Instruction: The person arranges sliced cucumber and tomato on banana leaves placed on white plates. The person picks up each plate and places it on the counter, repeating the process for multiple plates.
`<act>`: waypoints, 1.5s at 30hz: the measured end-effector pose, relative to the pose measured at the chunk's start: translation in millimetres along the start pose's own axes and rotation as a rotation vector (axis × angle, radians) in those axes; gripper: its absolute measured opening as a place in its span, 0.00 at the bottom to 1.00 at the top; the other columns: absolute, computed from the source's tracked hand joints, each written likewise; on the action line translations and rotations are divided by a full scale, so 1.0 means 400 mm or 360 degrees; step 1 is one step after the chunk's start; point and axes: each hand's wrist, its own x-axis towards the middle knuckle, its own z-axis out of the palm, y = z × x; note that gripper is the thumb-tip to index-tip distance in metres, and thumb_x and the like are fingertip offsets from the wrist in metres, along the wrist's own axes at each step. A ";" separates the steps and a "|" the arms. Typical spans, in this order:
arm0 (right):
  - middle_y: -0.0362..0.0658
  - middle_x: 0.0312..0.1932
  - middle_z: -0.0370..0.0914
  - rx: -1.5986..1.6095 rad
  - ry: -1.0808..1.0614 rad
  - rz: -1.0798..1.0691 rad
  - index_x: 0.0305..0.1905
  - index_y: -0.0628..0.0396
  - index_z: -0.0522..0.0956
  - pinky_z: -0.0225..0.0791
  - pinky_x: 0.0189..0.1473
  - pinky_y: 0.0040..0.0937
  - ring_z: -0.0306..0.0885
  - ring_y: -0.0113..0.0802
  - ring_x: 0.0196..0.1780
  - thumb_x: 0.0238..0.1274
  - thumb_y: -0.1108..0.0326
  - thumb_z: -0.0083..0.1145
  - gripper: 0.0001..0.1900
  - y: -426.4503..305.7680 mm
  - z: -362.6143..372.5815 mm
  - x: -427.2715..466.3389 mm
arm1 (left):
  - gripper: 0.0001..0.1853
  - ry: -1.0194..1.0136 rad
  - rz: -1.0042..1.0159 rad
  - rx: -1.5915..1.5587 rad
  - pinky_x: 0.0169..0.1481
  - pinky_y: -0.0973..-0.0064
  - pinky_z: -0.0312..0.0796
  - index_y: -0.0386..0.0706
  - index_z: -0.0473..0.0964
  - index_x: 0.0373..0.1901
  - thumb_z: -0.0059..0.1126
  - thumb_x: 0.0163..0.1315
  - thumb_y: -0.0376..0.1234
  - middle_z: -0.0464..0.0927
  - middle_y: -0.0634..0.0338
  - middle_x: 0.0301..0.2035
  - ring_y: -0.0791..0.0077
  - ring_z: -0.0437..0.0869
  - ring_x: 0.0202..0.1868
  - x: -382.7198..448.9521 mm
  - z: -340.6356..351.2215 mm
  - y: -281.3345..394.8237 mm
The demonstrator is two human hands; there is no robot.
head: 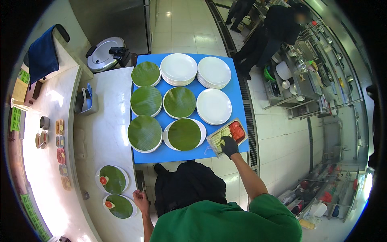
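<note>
My right hand (230,146), in a black glove, reaches into a rectangular tray (209,139) at the blue table's near right corner. Its fingers touch pale green slices, likely cucumber (220,136); whether they grip any is hidden. Red tomato slices (237,130) fill the tray's far end. Bare and loosely curled, my left hand (141,199) is beside the marble counter's edge; its fingertips are too small to read. Nearest to it is an oval white plate (133,208) with a banana leaf round (121,208) and a tomato slice (109,204). A similarly dressed plate (126,179) sits just beyond.
On the blue table (181,157) stand leaf-topped plates (145,133) and stacks of bare white plates (214,106). The marble counter (105,130) runs along the left, holding a utensil bin (90,107). A person in dark clothes (269,33) stands beyond, by steel shelving (305,81).
</note>
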 end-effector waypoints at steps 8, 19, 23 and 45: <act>0.50 0.42 0.76 0.0065 -0.0237 -0.0222 0.49 0.55 0.76 0.67 0.50 0.46 0.74 0.49 0.47 0.55 0.62 0.60 0.17 0.048 0.046 0.047 | 0.10 0.0022 -0.0122 -0.0133 0.33 0.83 0.63 0.40 0.68 0.43 0.54 0.62 0.23 0.68 0.66 0.28 0.84 0.69 0.29 -0.082 0.120 0.087; 0.48 0.39 0.76 0.0100 -0.0234 -0.0334 0.47 0.52 0.76 0.65 0.47 0.48 0.73 0.48 0.45 0.60 0.59 0.56 0.14 0.098 0.066 0.071 | 0.09 -0.0216 0.0022 0.0018 0.38 0.83 0.66 0.37 0.70 0.43 0.57 0.62 0.24 0.72 0.65 0.32 0.84 0.71 0.32 -0.068 0.316 0.319; 0.48 0.36 0.76 0.0219 -0.0431 -0.0558 0.43 0.50 0.77 0.67 0.45 0.47 0.74 0.49 0.42 0.61 0.60 0.56 0.10 0.149 0.064 0.112 | 0.08 -0.0239 0.0148 0.0125 0.39 0.82 0.67 0.37 0.70 0.42 0.58 0.62 0.25 0.73 0.65 0.31 0.83 0.73 0.33 -0.074 0.381 0.398; 0.46 0.36 0.78 0.0228 -0.0571 -0.0815 0.44 0.49 0.80 0.69 0.45 0.46 0.76 0.45 0.43 0.54 0.60 0.59 0.12 0.156 -0.022 0.129 | 0.09 -0.0334 0.0050 0.0333 0.39 0.77 0.72 0.38 0.73 0.43 0.59 0.62 0.27 0.78 0.60 0.32 0.77 0.79 0.33 -0.115 0.408 0.337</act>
